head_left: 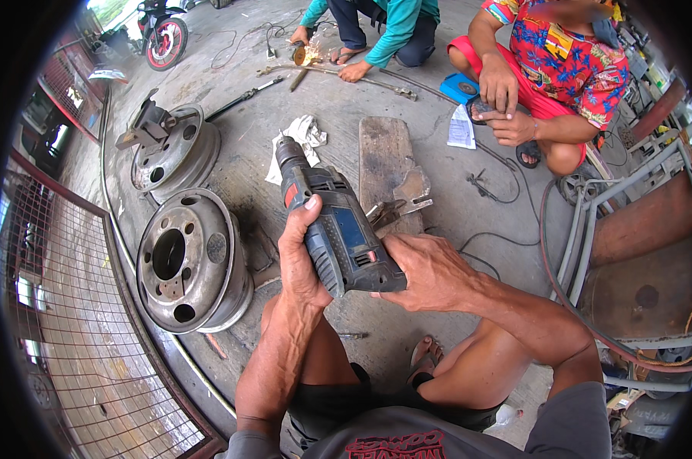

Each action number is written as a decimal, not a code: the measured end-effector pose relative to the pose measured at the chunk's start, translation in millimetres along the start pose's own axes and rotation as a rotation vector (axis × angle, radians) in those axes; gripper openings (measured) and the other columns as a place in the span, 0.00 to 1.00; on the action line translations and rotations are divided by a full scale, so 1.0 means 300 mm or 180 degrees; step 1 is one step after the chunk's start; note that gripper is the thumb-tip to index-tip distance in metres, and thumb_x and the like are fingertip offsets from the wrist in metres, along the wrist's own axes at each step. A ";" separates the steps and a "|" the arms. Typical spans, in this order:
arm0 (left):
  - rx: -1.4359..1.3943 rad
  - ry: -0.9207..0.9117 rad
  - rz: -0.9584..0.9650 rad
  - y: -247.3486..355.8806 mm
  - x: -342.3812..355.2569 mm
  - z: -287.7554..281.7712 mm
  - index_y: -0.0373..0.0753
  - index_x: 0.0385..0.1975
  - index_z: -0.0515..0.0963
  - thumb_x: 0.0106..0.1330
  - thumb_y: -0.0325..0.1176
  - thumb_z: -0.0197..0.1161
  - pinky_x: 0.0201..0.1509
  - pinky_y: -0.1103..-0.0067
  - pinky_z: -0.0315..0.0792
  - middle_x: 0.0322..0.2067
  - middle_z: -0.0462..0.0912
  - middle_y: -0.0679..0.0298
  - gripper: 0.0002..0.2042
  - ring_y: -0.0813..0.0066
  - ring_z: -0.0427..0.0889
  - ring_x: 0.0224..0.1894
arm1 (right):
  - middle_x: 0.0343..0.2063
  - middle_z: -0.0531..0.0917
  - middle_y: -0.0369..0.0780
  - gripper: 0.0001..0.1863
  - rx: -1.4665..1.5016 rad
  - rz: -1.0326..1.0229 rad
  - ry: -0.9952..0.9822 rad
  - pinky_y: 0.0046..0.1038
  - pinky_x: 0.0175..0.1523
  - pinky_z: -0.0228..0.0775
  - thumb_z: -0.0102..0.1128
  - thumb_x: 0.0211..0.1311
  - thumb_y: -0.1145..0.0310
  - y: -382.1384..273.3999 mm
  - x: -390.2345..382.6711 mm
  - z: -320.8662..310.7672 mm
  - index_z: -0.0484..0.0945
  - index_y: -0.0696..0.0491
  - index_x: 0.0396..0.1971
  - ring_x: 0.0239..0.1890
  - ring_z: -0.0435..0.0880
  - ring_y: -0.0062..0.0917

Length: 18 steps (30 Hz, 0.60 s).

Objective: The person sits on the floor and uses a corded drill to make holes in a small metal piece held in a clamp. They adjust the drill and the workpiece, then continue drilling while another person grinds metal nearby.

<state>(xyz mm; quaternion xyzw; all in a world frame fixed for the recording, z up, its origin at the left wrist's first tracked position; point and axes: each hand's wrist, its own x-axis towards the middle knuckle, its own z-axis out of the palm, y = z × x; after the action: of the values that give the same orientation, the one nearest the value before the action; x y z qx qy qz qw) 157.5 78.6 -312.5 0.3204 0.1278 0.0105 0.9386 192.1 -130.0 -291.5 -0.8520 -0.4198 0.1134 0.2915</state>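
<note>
A dark blue and black power drill (347, 229) lies across both my hands, its chuck pointing away and to the left. My left hand (298, 252) wraps the near left side of the body, thumb up beside the red part. At the rear end, my right hand (430, 271) grips the housing from the right, its fingers partly hidden beneath. Just beyond the drill, a metal clamp-like tool (396, 210) rests on a worn wooden board (384, 153). A crumpled white cloth (306, 131) lies on the concrete past the chuck.
Two steel wheel rims (227, 294) (208, 157) stand at left, the far one bearing a bench vise (151, 126). Farther off, a person in teal (396, 34) works amid sparks. At right, a person in a floral shirt (564, 65) squats by a paper (461, 128). Cables and a metal frame (579, 237) line the right.
</note>
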 end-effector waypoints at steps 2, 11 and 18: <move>-0.0008 -0.0035 -0.0005 0.002 -0.001 0.001 0.27 0.55 0.73 0.70 0.49 0.62 0.43 0.65 0.89 0.39 0.86 0.48 0.28 0.57 0.90 0.37 | 0.38 0.84 0.50 0.30 0.0005 -0.0015 0.0026 0.45 0.47 0.79 0.80 0.53 0.59 0.001 0.000 0.001 0.76 0.60 0.49 0.41 0.87 0.49; -0.0035 -0.0091 -0.0009 0.008 -0.005 0.004 0.27 0.55 0.73 0.70 0.48 0.63 0.44 0.65 0.89 0.40 0.86 0.49 0.27 0.56 0.91 0.38 | 0.38 0.84 0.50 0.29 0.0052 0.0021 0.0002 0.44 0.47 0.80 0.80 0.53 0.60 -0.004 0.003 -0.001 0.76 0.60 0.48 0.41 0.88 0.48; -0.0066 -0.0135 -0.0029 0.005 0.003 -0.002 0.27 0.56 0.73 0.71 0.48 0.63 0.44 0.65 0.89 0.41 0.87 0.48 0.27 0.57 0.91 0.38 | 0.38 0.84 0.50 0.28 0.0034 0.0010 0.0011 0.44 0.46 0.80 0.80 0.53 0.60 0.001 0.004 -0.003 0.76 0.60 0.46 0.41 0.88 0.48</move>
<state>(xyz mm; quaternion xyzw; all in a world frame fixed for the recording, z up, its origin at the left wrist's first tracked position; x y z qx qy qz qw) 158.4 80.2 -312.4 0.3103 0.1092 0.0008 0.9444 193.3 -129.5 -291.0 -0.8513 -0.4173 0.1147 0.2966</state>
